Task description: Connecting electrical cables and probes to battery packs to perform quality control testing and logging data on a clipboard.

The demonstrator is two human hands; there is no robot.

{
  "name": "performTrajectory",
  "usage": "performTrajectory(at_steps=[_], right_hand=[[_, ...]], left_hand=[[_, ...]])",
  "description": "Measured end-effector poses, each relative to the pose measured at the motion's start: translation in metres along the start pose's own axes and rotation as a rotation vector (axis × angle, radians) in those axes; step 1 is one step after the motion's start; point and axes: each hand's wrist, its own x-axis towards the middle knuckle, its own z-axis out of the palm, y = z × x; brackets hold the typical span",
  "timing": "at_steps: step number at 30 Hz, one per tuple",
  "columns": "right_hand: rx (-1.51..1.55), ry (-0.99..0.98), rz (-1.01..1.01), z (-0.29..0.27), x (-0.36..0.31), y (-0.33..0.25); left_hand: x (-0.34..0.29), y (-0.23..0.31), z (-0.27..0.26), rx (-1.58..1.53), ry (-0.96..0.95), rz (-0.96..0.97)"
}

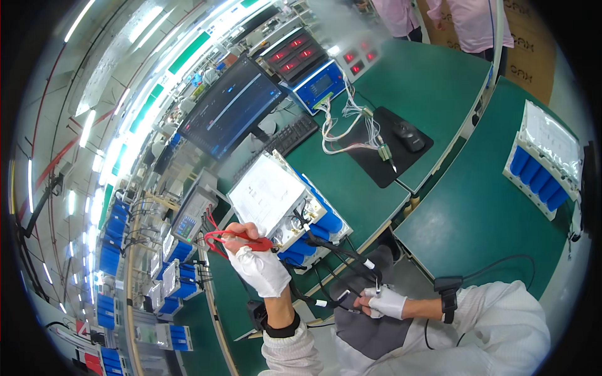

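My left hand (260, 269), in a white fingerless glove, is closed around a red clip (260, 244) with a red lead looping off to its left. It is at the near left edge of a battery pack (316, 219) with blue cylindrical cells and a white sheet (268, 191) on top. Whether the clip touches a terminal I cannot tell. Over my lap, my right hand (385, 304), gloved the same way, has its fingers pinched on a black cable (351, 301). Several black cables with white tags run from the pack's near side toward that hand.
Behind the pack stand a monitor (232, 106), a keyboard (291, 138) and a blue tester (320, 84) with white wires. A mouse (409, 135) lies on a black pad at the right. Another battery pack (542, 163) sits on the right-hand green table. Two people in pink stand beyond.
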Motion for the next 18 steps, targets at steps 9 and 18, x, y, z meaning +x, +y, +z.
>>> performTrajectory(at_steps=[9,18], right_hand=[[-0.047,0.027,-0.03,-0.001,0.004,0.009],[-0.04,0.01,-0.065,-0.005,0.011,0.032]], left_hand=[[-0.012,-0.004,0.004,0.188,-0.005,-0.043],[-0.099,-0.018,-0.026,0.804,0.152,0.308]])
